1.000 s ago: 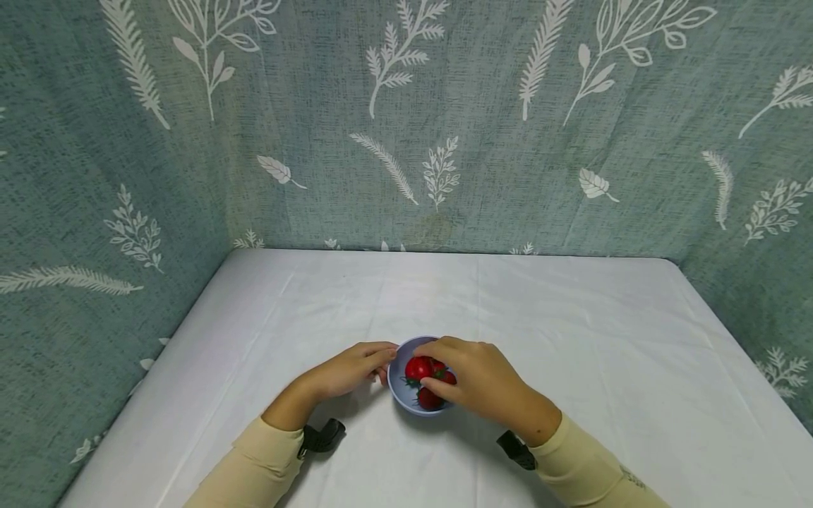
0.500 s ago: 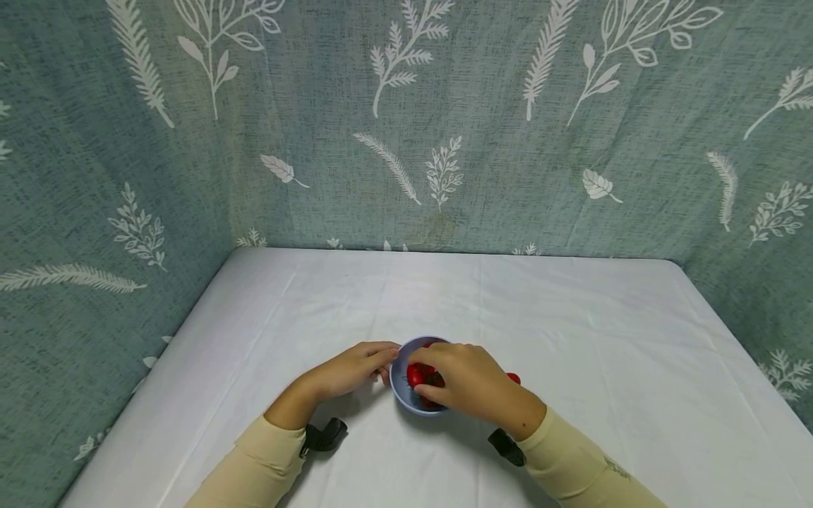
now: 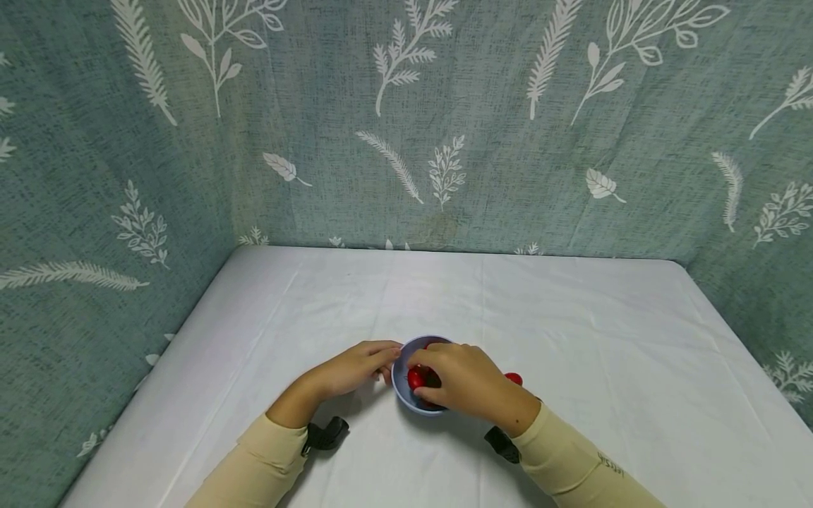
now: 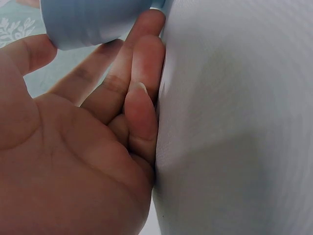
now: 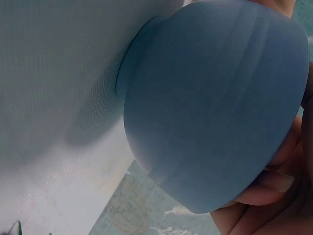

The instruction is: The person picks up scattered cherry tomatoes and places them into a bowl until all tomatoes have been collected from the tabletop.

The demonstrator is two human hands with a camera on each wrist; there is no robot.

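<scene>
A small light-blue bowl [image 3: 401, 395] stands on the white table with several shiny red fruits inside, mostly hidden. In the earlier head frames they show green leafy tops; whether they are strawberries or tomatoes I cannot tell. My left hand [image 3: 346, 370] holds the bowl's left side, and in the left wrist view its thumb and fingers touch the blue wall [image 4: 93, 22]. Reaching in from the right, my right hand [image 3: 466, 381] pinches a red fruit [image 3: 416, 378] between thumb and fingers. The right wrist view shows the bowl's outside [image 5: 210, 103] covering most of that hand.
Another red fruit [image 3: 513, 379] lies on the table just beyond my right wrist, partly hidden by it. A white cloth [image 3: 559, 317] covers the table. Green leaf-patterned fabric [image 3: 330, 176] hangs behind and at both sides.
My right hand has shifted left and its thumb and fingers have closed on a fruit in the bowl. The fruit on the table has come into view beyond the wrist. The left hand stays put.
</scene>
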